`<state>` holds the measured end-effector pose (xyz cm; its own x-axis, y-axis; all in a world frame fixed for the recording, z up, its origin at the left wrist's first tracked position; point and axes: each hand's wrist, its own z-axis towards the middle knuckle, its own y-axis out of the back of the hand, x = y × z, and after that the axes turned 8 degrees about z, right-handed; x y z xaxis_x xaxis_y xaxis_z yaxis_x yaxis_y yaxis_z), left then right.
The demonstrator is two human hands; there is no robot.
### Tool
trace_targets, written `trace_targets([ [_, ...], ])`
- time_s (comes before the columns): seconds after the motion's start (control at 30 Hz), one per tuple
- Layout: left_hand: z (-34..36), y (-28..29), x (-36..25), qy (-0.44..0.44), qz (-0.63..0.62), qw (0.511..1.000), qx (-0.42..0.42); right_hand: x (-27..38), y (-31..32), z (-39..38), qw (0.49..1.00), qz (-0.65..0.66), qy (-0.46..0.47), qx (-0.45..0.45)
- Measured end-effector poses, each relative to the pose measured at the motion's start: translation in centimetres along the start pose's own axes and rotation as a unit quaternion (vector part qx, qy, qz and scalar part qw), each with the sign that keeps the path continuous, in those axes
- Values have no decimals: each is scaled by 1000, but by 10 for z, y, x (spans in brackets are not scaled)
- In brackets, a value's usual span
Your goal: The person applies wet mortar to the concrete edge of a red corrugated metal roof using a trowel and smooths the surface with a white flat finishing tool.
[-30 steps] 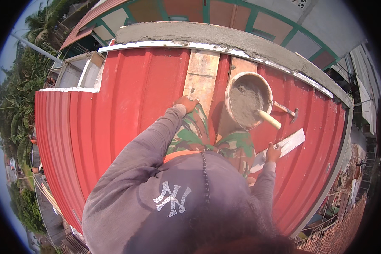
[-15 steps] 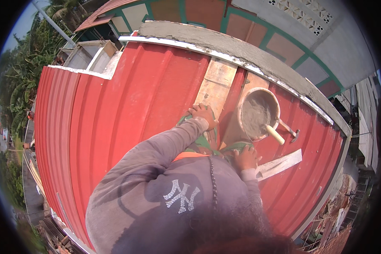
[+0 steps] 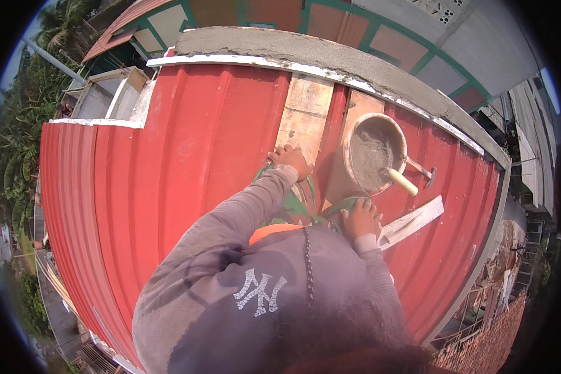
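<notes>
My left hand (image 3: 293, 161) rests over my left knee, its fingers spread and holding nothing. On my right knee lies my right hand (image 3: 361, 219), also open with its fingers apart. Both knees are in green patterned trousers (image 3: 293, 209). Just ahead of the right hand stands a round bucket (image 3: 350, 163) containing wet grey mortar (image 3: 371, 153). A tool with a cream handle (image 3: 403, 182) leans out over its rim; the tool's head is hidden in the mortar. Against the bucket's right side lies a hammer (image 3: 426, 172), apart from both hands.
I am on a ribbed red metal roof (image 3: 193, 137). Two wooden boards (image 3: 305, 103) run up toward a mortar-topped wall (image 3: 280, 47) with a white edge strip. A pale flat strip (image 3: 412, 222) lies right of my right hand. The roof's right edge (image 3: 474, 268) drops to rubble and brickwork.
The view has turned slightly, so the roof and bucket sit a little further left. Both hands stay on the knees, and the bucket and tools have not moved.
</notes>
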<state>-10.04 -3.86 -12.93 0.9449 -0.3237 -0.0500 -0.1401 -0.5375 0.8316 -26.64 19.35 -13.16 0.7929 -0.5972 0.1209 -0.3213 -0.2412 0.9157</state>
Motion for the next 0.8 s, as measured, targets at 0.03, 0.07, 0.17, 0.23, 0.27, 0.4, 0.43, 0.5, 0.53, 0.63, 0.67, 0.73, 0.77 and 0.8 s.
trace_targets([
  [0.03, 3, -3, 2, -4, -3, 1000, 4, -2, -3, 1, 1000, 2, 1, 0],
  [0.07, 5, -2, 2, -3, -3, 1000, 10, -2, -2, 1, 1000, 7, -1, -1],
  [0.17, 8, -2, 2, -5, -10, 1000, 10, -1, -1, 0, 1000, 23, -9, 3],
  [0.23, 9, -5, 1, -1, -11, 1000, 3, -2, 1, -1, 1000, 24, -5, 0],
  [0.27, 11, -5, 1, 1, -11, 1000, 0, -2, 1, -2, 1000, 24, -2, -2],
  [0.4, 10, -6, 1, 3, -17, 1000, -4, -4, -1, -2, 1000, 29, -3, -2],
  [0.43, 9, -5, 0, 1, -20, 1000, -4, -6, -2, -2, 1000, 29, -4, -3],
  [0.5, 8, -3, 1, -2, -23, 1000, -3, -7, -2, -2, 999, 31, -5, -3],
  [0.53, 7, -2, 1, -3, -24, 1000, 0, -7, -1, -2, 999, 32, -6, -2],
  [0.63, 4, -1, 2, -2, -23, 1000, 7, -5, -1, -3, 999, 38, -6, -2],
  [0.67, 4, 0, 2, -1, -21, 1000, 6, -6, 0, -4, 999, 40, -6, -3],
  [0.73, 4, 0, 1, -1, -20, 1000, 5, -6, 2, -4, 999, 42, -5, -3],
  [0.77, 4, -1, 1, 0, -19, 1000, 5, -6, 2, -5, 999, 44, -4, -3],
  [0.8, 4, -2, 1, 0, -18, 1000, 4, -7, 1, -5, 999, 47, -3, -5],
])
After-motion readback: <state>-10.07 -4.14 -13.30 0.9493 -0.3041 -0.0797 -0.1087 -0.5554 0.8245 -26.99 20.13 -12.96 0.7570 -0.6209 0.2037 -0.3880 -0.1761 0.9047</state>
